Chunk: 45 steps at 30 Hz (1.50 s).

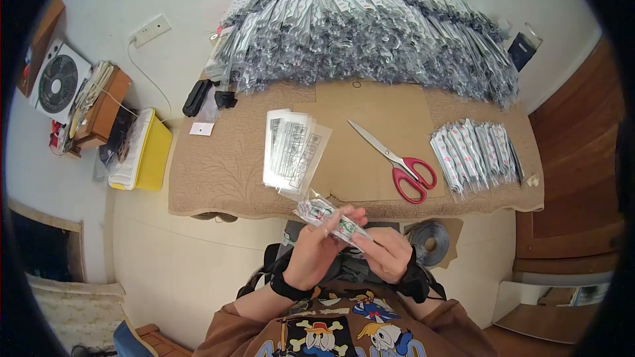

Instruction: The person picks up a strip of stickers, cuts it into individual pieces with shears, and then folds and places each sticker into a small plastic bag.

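In front of my body, just off the table's near edge, I hold a clear plastic packet [319,210] with green and red printed contents. My left hand [316,251] is wrapped round its middle, thumb on top. The fingers of my right hand [387,251] pinch its lower right end. Beyond the packet lies a fanned stack of clear printed plastic bags [291,152]. Scissors [397,162] with red handles rest on a cardboard sheet [370,109], blades slightly crossed and pointing up-left. What exactly is inside the packet is partly hidden by my fingers.
A large heap of filled packets [364,33] lines the table's back edge. At the right lies a row of similar packets [476,155]. A black case [197,98] sits at the left. A grey roll [430,243] is below the near edge, a yellow bin [151,158] on the floor.
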Each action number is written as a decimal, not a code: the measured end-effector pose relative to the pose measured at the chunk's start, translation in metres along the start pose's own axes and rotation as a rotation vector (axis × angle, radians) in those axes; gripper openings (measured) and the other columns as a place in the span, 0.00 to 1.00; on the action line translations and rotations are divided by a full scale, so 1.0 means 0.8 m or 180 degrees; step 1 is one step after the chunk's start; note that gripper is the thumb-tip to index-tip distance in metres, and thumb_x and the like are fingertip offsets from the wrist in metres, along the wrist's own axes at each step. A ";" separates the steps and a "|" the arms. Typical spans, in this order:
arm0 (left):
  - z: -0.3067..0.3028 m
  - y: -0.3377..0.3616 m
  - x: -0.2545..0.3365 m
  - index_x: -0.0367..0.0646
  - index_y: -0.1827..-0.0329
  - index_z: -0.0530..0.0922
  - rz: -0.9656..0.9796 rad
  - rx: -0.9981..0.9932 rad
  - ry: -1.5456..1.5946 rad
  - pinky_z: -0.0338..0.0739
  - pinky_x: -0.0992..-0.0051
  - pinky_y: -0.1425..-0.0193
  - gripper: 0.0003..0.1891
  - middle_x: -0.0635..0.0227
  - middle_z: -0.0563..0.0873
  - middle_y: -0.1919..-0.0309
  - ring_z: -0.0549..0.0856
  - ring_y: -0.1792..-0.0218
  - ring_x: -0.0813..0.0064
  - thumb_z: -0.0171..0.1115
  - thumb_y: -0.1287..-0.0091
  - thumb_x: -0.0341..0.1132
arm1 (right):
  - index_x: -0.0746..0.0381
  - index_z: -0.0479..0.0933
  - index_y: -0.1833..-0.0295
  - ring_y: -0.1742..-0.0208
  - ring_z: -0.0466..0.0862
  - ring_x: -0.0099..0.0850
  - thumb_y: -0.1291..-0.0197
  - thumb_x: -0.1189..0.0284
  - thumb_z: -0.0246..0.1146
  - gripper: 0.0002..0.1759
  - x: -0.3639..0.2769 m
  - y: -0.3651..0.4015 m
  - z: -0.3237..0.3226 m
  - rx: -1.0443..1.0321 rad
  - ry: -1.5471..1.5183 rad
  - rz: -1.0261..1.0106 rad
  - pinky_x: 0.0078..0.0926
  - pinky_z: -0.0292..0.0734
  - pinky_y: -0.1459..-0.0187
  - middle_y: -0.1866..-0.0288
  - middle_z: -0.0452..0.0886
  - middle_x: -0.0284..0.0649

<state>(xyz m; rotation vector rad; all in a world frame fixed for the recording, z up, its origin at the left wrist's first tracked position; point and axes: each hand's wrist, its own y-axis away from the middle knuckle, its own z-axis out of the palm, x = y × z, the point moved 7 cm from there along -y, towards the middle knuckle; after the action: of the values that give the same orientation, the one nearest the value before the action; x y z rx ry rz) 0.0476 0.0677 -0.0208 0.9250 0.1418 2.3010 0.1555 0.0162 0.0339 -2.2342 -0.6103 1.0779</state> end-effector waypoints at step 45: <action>-0.110 0.124 0.189 0.46 0.37 0.64 0.1955 0.0853 0.1718 0.59 0.62 0.34 0.20 0.65 0.78 0.50 0.75 0.51 0.68 0.46 0.32 0.38 | 0.63 0.75 0.57 0.80 0.77 0.22 0.37 0.66 0.53 0.12 0.183 0.244 -0.093 -0.2567 -0.1367 0.4650 0.17 0.70 0.82 0.73 0.81 0.35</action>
<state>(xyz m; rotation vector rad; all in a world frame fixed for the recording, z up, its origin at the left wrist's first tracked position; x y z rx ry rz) -0.1445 0.0929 0.0335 0.4763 0.4559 3.1278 0.3285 -0.0579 -0.1385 -3.1479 0.8388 2.3053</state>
